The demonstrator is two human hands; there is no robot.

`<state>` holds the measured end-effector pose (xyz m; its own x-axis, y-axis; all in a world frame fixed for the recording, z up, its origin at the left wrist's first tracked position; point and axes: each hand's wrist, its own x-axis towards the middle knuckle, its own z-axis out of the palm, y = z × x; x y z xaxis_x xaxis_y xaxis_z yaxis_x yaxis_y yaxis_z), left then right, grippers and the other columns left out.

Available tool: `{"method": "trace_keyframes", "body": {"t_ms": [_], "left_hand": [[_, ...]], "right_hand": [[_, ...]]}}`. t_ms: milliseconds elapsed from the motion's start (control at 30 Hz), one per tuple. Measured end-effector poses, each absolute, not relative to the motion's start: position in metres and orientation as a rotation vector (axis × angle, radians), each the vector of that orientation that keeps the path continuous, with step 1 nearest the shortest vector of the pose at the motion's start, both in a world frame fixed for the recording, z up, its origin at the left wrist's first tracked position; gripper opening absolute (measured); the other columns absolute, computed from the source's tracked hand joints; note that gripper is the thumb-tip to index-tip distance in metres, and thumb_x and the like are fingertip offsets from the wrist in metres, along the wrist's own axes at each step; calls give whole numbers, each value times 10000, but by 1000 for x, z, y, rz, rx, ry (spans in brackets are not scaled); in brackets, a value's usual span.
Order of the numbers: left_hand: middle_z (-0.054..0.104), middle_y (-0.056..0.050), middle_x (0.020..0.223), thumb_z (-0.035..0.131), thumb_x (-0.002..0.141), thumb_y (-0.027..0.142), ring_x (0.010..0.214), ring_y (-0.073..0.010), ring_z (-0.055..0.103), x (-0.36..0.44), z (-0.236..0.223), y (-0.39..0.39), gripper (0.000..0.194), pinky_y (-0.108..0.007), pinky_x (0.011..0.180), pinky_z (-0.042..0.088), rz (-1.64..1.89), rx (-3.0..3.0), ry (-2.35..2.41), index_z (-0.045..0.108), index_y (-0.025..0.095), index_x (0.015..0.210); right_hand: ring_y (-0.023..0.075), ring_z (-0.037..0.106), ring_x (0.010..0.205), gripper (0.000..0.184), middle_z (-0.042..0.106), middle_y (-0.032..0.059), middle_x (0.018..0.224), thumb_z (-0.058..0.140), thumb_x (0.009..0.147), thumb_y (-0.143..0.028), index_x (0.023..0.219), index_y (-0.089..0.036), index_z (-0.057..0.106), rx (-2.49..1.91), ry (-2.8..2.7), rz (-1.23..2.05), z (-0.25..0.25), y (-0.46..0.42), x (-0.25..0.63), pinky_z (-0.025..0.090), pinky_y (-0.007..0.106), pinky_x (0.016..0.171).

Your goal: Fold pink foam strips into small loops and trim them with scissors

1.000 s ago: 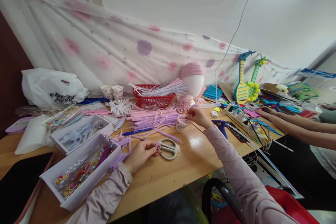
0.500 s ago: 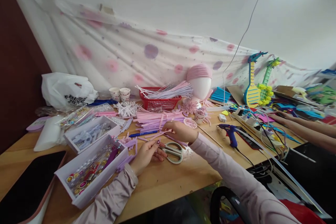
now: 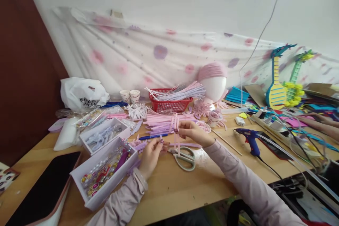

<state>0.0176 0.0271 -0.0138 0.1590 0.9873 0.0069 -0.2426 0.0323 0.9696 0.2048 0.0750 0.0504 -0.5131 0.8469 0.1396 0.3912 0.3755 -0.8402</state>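
Observation:
My right hand (image 3: 195, 132) pinches a couple of pale pink pipe cleaners (image 3: 175, 122) that stand roughly upright between thumb and fingers. To its left, my left hand (image 3: 153, 152) is closed with thumb and index finger together; a tiny pinkish bit shows at the tips, too small to name. Under and between the hands lie scissors (image 3: 194, 162) with pale grey-green handles, flat on the wooden table (image 3: 174, 192). Behind the hands is a pile of pink and lilac pipe cleaners (image 3: 156, 122), with a blue pen (image 3: 153, 136) in front of it.
Left are white boxes of beads (image 3: 87, 197) and a phone (image 3: 45, 183). A red basket (image 3: 172, 106) and a foam head (image 3: 215, 88) stand behind. At right lie a blue glue gun (image 3: 250, 139), a wooden stick (image 3: 227, 143) and a power strip (image 3: 272, 127); a co-worker's arms (image 3: 317, 125) reach in.
My right hand has lifted the pink pipe cleaners to an upright position. My left hand has drawn its fingertips together, off the scissors. The view has turned slightly left.

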Motion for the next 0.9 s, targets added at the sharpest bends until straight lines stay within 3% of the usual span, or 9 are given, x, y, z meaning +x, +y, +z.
{"method": "trace_keyframes", "body": {"t_ms": [67,133,367,567,733,900], "left_hand": [[698,-60,873,604,722,423,769,-206,666,16,-10,27,273,-300,677,509,1182,1034,908,571,162,792],[698,-50,855,614,712,410,735,-206,667,16,-8,26,279,-306,643,514,1124,965,874,572,169,846],[689,-60,720,628,721,429,591,-165,640,22,-8,20,358,-294,611,507,865,969,820,599,126,909],[644,-33,659,665,710,409,560,-120,602,20,-7,16,350,-263,593,507,846,931,787,615,108,879],[555,24,560,625,746,428,428,-82,510,18,-8,16,356,-245,474,482,783,1051,788,626,100,882],[641,-35,713,717,682,349,547,-107,593,15,0,14,398,-262,590,503,679,1144,735,620,92,971]], "right_hand": [[62,422,478,233,500,-30,613,628,737,-357,749,-139,547,-1001,-1736,1374,44,71,201,354,202,478],[58,428,487,249,509,-32,616,684,688,-346,738,-139,557,-954,-1588,1483,35,69,195,350,198,480],[80,500,542,264,553,-22,662,687,712,-348,783,-144,534,-863,-1498,1443,12,60,182,386,211,516],[68,499,516,269,556,-23,676,668,738,-357,811,-147,518,-824,-1488,1451,9,50,177,375,197,484],[60,465,483,316,530,-33,555,658,737,-409,734,-117,539,-912,-1599,1559,3,48,176,337,185,458],[54,440,433,328,518,-42,527,668,719,-424,687,-133,519,-998,-1512,1496,2,48,180,321,180,413]]}}
